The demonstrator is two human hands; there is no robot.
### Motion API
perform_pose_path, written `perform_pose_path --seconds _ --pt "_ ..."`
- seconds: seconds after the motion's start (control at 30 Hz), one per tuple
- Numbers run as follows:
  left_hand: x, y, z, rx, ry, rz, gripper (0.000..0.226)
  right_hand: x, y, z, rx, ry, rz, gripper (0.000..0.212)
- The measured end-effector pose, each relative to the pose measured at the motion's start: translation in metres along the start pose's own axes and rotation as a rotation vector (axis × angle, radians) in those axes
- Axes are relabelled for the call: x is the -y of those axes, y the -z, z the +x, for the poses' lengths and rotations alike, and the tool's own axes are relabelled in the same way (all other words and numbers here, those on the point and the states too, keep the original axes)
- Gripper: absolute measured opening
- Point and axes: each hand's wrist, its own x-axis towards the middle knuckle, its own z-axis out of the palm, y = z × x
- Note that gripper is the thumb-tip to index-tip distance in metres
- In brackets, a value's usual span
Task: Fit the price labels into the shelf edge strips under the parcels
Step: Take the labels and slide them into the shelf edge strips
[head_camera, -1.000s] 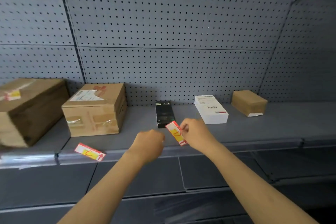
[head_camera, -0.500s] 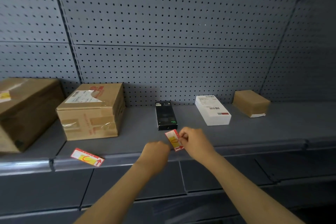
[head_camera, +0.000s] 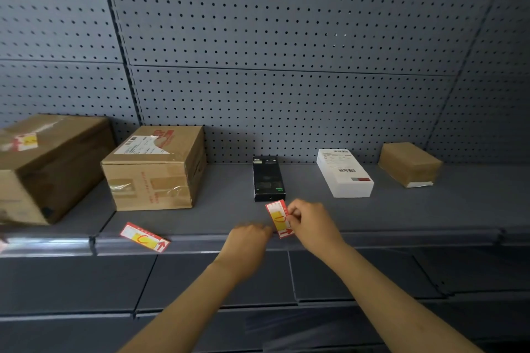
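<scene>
The right hand (head_camera: pixel 311 225) pinches a red and yellow price label (head_camera: pixel 278 218) by its right edge, fingers curled onto it, holding it nearly upright just above the front lip of the shelf (head_camera: pixel 401 215). The label's lower end meets the grey shelf edge strip (head_camera: pixel 415 238); whether it has entered the channel cannot be told. The left hand (head_camera: pixel 247 243) sits just left of the label, knuckles toward the camera and motion-blurred; its fingertips are hidden behind the hand, so its grip, and whether it touches the label, is unclear.

Directly beyond the held label lies a black box (head_camera: pixel 268 178). Right of the right hand and further back are a white box (head_camera: pixel 344 173) with a barcode and, beyond that, a small brown parcel (head_camera: pixel 409 164). Well left of the left hand, a second price label (head_camera: pixel 144 237) lies tilted across the shelf lip, its arrow end overhanging the strip. Behind it stands a taped cardboard box (head_camera: pixel 155 167) with a torn shipping label. Further left, a large cardboard box (head_camera: pixel 48 163) is cut off by the frame edge, its top sticker blurred. A grey pegboard (head_camera: pixel 286 37) backs the shelf.
</scene>
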Motion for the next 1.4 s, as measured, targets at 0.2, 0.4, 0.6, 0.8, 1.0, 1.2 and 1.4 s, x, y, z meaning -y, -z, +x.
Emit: perform_pose_path --seconds 0.2,0.4,0.6,0.8,1.0,1.2,1.4 --pt "0.000 0.001 0.001 0.024 -0.020 -0.005 0.038 -0.002 -0.001 0.002 0.003 0.003 -0.006 0.006" --pt "-0.013 0.003 0.003 0.051 0.070 0.101 0.034 -0.003 -0.001 0.001 0.001 0.007 0.000 0.006" --pt "-0.026 0.005 0.008 0.082 0.128 0.179 0.032 -0.004 -0.002 0.000 0.002 0.011 0.004 0.008" --pt "-0.025 0.005 0.010 0.117 0.114 0.151 0.032 -0.002 -0.003 -0.004 -0.010 0.055 -0.042 0.012" --pt "-0.020 0.011 0.008 0.175 0.094 0.093 0.028 0.000 -0.002 0.001 -0.036 0.092 -0.015 0.011" --pt "-0.019 0.010 0.006 0.186 0.121 0.055 0.031 0.002 -0.007 -0.001 0.112 0.110 -0.219 0.016" --pt "-0.009 0.015 0.002 0.170 0.118 -0.014 0.029 0.007 -0.013 -0.002 0.165 0.179 -0.309 0.020"
